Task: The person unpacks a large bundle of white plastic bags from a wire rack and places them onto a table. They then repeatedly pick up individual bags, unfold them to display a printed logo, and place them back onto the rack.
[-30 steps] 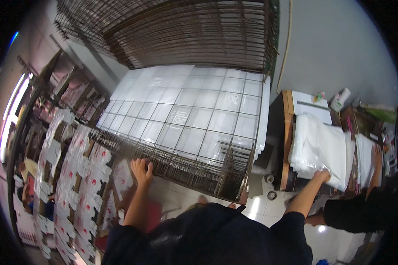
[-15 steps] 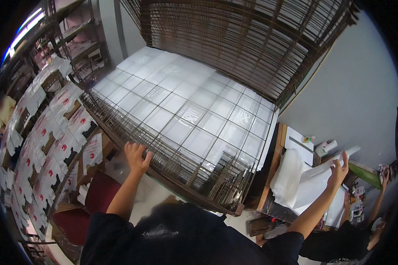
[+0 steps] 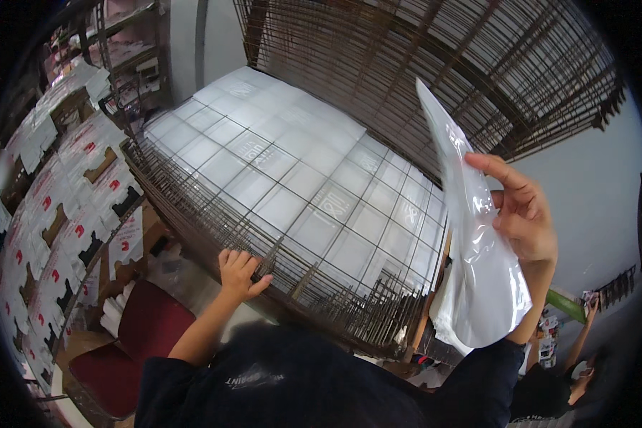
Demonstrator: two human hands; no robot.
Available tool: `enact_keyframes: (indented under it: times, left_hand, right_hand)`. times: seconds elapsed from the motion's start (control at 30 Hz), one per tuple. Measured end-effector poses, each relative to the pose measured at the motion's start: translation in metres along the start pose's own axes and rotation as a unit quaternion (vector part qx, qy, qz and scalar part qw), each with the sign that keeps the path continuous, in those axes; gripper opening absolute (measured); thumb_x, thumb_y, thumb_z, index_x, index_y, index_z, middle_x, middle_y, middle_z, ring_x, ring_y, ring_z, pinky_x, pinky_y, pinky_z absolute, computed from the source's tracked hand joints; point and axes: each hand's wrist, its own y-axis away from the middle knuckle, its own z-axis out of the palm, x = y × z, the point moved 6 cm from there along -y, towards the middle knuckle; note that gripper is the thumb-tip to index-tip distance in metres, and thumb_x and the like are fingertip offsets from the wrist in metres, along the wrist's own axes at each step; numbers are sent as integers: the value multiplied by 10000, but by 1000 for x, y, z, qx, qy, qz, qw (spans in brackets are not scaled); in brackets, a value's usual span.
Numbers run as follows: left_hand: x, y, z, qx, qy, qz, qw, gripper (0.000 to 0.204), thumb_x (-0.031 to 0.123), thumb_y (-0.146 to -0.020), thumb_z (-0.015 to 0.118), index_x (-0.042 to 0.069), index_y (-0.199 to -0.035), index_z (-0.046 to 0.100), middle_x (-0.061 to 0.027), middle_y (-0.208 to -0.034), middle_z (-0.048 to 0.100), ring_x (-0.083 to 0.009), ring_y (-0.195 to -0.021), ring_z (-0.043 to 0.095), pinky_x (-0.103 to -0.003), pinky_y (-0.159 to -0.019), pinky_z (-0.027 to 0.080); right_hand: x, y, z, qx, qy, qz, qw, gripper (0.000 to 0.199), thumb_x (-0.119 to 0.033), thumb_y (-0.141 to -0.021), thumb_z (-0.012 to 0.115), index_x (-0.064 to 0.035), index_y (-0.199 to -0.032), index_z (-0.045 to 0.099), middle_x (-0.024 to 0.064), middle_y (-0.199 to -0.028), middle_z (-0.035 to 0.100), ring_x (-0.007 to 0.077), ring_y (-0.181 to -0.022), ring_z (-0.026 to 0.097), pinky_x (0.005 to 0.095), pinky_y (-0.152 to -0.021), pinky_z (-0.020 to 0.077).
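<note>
My right hand (image 3: 524,214) is raised at the right and pinches a glossy, translucent white plastic bag (image 3: 471,235) by its edge. The bag hangs bent and covers part of the rack's right side. My left hand (image 3: 241,273) lies on the near edge of a large wire rack (image 3: 292,303), fingers bent over the wires and thumb apart, holding nothing loose. On the top wire shelf lie several white plastic bags (image 3: 335,203) in rows, some printed with a white emblem. More wire shelves (image 3: 406,64) stand tilted up at the back.
At the left are cardboard stacks (image 3: 85,171) with white and red printing, and a dark red chair (image 3: 146,321). A pile of white plastic bags (image 3: 446,317) lies right of the rack. Another person's arm (image 3: 581,332) shows at the far right, near a green object (image 3: 565,305).
My right hand has lifted the plastic bag away from the pile and brought it up toward the rack. My left hand stays on the rack's near edge; my view has shifted slightly.
</note>
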Motion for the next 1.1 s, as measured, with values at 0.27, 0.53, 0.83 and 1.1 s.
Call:
enact_keyframes:
  times: [0.27, 0.53, 0.83, 1.1]
  left_hand:
    - [-15, 13, 10, 69, 21, 33, 997, 478, 566, -726, 606, 104, -840, 644, -26, -719, 452, -213, -696, 410, -391, -778, 309]
    - [-22, 19, 18, 72, 20, 84, 994, 473, 579, -664, 652, 150, -864, 648, 2, -709, 422, -185, -670, 394, -381, -722, 287]
    - [-25, 23, 23, 55, 15, 112, 992, 509, 625, -659, 640, 181, -909, 647, 19, -708, 438, -173, -646, 403, -391, -681, 267]
    - [-28, 29, 28, 47, 15, 133, 990, 501, 641, -692, 621, 190, -910, 636, 21, -715, 447, -168, -643, 410, -387, -659, 243]
  right_hand:
    - [-47, -99, 11, -63, 11, -52, 997, 719, 75, -640, 468, 133, -1346, 340, 271, -1277, 501, 263, -926, 665, 330, -811, 565]
    - [111, -86, -123, 260, 114, -35, 958, 696, 52, -632, 447, 74, -1327, 442, 173, -1406, 423, 215, -1256, 446, 301, -1025, 366]
    - [405, 16, -180, 538, -69, 90, 835, 638, 98, -688, 415, 59, -1324, 445, 178, -1353, 466, 244, -1253, 449, 294, -915, 437]
    - [453, 21, -183, 598, -60, 119, 790, 501, 107, -721, 454, 39, -1209, 543, 167, -1249, 524, 221, -1096, 520, 299, -855, 456]
